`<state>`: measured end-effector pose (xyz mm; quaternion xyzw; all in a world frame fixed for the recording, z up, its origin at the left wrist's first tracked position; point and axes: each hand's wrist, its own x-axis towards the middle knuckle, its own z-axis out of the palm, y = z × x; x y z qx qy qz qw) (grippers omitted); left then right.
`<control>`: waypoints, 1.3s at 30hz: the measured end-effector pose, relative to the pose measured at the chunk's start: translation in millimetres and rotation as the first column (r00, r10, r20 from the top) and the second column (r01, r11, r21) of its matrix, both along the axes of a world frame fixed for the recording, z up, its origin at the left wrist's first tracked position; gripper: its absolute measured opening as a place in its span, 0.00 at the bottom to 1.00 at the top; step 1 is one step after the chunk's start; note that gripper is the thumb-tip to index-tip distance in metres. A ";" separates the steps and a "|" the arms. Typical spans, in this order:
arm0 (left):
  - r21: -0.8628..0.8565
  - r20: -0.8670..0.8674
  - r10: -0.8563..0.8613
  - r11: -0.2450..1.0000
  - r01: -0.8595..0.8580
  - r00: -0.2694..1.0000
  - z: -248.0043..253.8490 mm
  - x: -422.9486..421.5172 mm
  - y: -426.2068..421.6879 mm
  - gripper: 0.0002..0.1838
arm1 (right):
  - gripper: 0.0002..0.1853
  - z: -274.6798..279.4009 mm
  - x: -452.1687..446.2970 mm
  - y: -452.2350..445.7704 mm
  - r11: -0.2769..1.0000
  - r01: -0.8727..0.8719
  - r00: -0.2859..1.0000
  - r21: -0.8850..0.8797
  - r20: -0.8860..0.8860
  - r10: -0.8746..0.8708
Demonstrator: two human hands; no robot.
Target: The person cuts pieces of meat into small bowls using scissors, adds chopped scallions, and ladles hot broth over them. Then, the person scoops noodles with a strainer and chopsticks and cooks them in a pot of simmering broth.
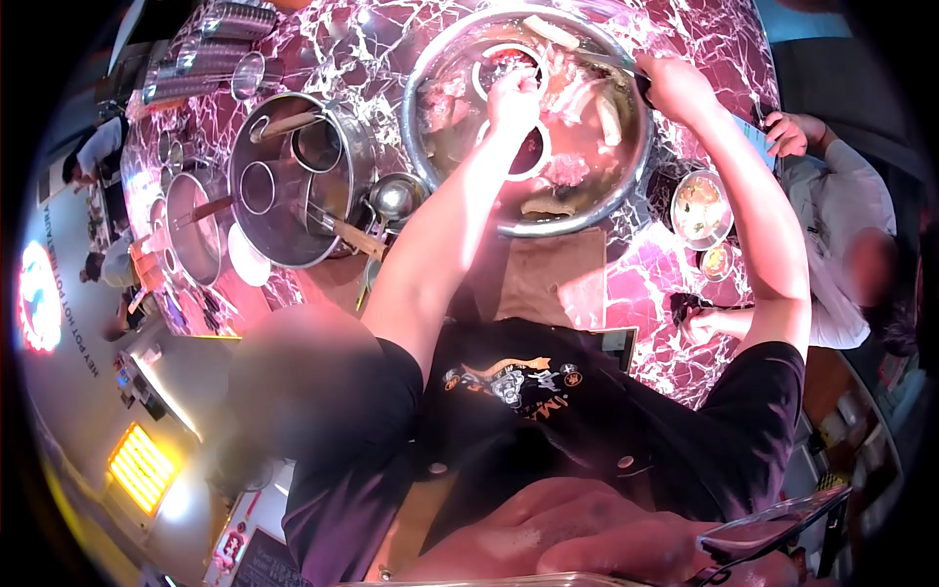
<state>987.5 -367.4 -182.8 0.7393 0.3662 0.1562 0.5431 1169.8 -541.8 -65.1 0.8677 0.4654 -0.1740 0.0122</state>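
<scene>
A large metal basin (419, 176) holds liquid with pieces of meat (567, 168) and several long pale pieces (608, 119). Over its middle, my left hand (514, 103) is closed at the edges of two round-rimmed cups (541, 161); red bits show inside the farther one. At the basin's right rim, my right hand (677, 88) is wrapped round the dark handle of a long metal utensil (604, 61), which reaches left over the basin. Its far end is hard to make out.
To the left stands a deep metal pot (368, 147) with wooden-handled tools, beside a metal ladle (398, 199). Stacked glasses (220, 54) lie farther back. A brown cloth (562, 284) is before the basin. Rightward are a food bowl (701, 210) and another person's hand (794, 134).
</scene>
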 end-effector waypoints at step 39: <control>-0.692 0.181 0.147 0.722 0.020 0.972 82.0 -548.6 -29.5 0.14 | 0.32 14.2 -483.8 -7.8 0.984 -0.105 0.947 0.146 -0.287 0.144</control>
